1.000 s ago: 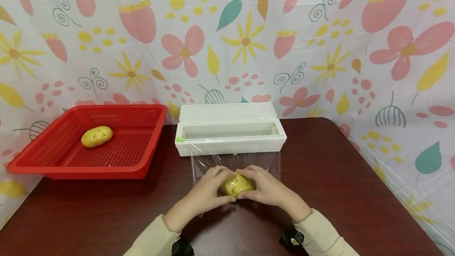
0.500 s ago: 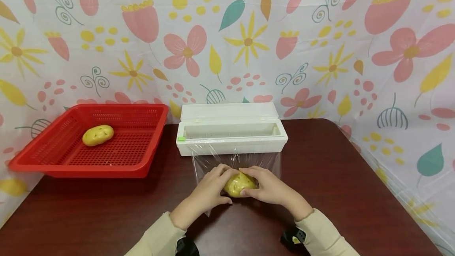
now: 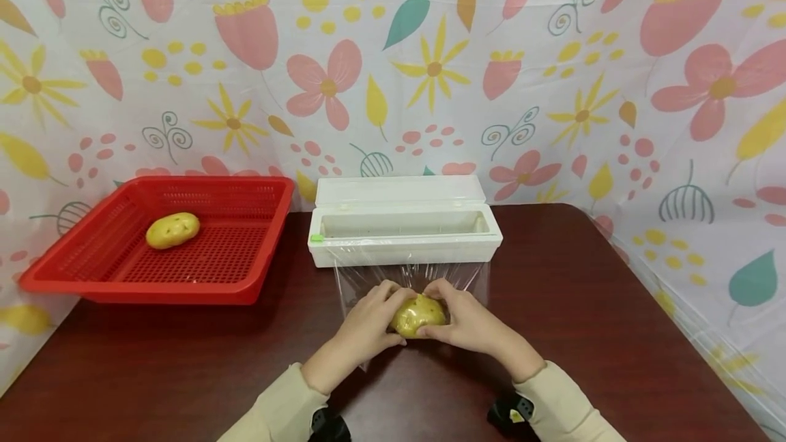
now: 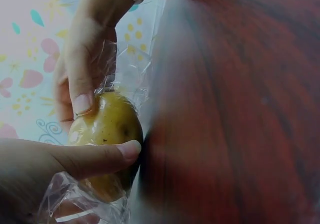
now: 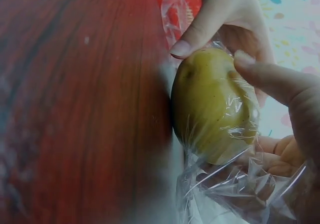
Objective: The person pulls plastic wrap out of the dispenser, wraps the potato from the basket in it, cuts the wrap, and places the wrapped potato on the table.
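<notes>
A yellow potato (image 3: 419, 317) lies on the table, partly covered by clear plastic wrap (image 5: 235, 184). My left hand (image 3: 371, 319) grips it from the left, its thumb along the near side. From the right, my right hand (image 3: 469, 319) holds the same potato between thumb and curled fingers. In both wrist views the film bunches at the potato's ends and around the fingers. A sheet of this film runs back to a white wrap dispenser box (image 3: 405, 251) with its lid raised. The potato's underside is hidden.
At the back left stands a red plastic basket (image 3: 258, 251) with another potato (image 3: 172, 230) inside. A green slider (image 3: 316, 238) sits at the box's left end. Behind the dark wooden table (image 3: 583, 305) hangs a floral cloth (image 3: 552, 108).
Both hands stay on the potato. The right fingers have lifted and curled a little at its far side, and the left thumb has shifted slightly. The head view has drifted a little.
</notes>
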A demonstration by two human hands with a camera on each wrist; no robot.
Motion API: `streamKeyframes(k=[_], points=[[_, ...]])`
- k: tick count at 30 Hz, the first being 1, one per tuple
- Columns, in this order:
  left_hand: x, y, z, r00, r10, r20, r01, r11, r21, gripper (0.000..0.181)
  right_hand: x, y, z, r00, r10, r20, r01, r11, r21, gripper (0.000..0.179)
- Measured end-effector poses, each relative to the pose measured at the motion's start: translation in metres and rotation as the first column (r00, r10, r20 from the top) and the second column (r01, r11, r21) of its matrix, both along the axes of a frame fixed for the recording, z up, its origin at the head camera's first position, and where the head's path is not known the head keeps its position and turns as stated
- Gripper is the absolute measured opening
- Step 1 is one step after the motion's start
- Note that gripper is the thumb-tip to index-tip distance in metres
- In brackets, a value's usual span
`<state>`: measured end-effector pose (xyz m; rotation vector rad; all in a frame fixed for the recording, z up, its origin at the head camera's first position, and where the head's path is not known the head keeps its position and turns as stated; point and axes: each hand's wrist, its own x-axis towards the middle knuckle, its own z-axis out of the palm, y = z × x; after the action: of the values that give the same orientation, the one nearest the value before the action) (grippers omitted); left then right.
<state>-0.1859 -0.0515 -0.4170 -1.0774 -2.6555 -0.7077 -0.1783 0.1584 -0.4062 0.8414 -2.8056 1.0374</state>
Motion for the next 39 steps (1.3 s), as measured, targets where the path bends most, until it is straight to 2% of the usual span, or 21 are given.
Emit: streamKeyframes(k=[3,7,12,19,24,26,31,39], points=[[0.0,0.0,0.0,1.0,0.001,-0.007,-0.001,1.0,-0.012,0.068,0.0,0.0,-0.001,1.0,-0.007,0.025,0.007,1.0,-0.017,0.06],[-0.001,0.0,0.0,1.0,0.004,-0.003,-0.004,1.0,-0.014,0.067,-0.001,0.0,-0.003,1.0,0.017,0.011,-0.017,1.0,-0.005,0.064],[-0.002,-0.001,-0.002,1.0,0.001,-0.003,-0.001,1.0,-0.007,0.067,-0.002,-0.002,-0.007,0.998,0.025,-0.062,-0.024,0.999,0.03,0.058],[-0.005,-0.003,-0.002,1.0,-0.007,0.017,0.007,1.0,0.005,0.067,0.0,-0.002,-0.007,0.98,-0.041,-0.195,0.058,0.995,0.078,0.062],[-0.008,-0.006,-0.002,0.999,-0.029,0.017,0.028,1.0,0.011,0.068,-0.001,0.0,-0.007,0.985,-0.056,-0.162,0.064,0.997,0.039,0.068],[-0.008,-0.007,-0.002,0.999,-0.035,0.03,0.034,0.999,0.025,0.069,-0.001,0.002,-0.008,0.988,-0.045,-0.149,0.048,0.999,0.016,0.066],[-0.009,-0.009,0.0,0.995,-0.059,0.075,0.054,0.997,0.062,0.066,-0.003,0.005,-0.008,0.985,0.015,-0.173,-0.017,1.0,-0.007,0.056],[-0.009,-0.011,0.002,0.987,-0.074,0.144,0.067,0.996,0.058,0.06,-0.004,0.008,-0.004,0.994,0.044,-0.104,-0.044,0.999,0.007,0.055]])
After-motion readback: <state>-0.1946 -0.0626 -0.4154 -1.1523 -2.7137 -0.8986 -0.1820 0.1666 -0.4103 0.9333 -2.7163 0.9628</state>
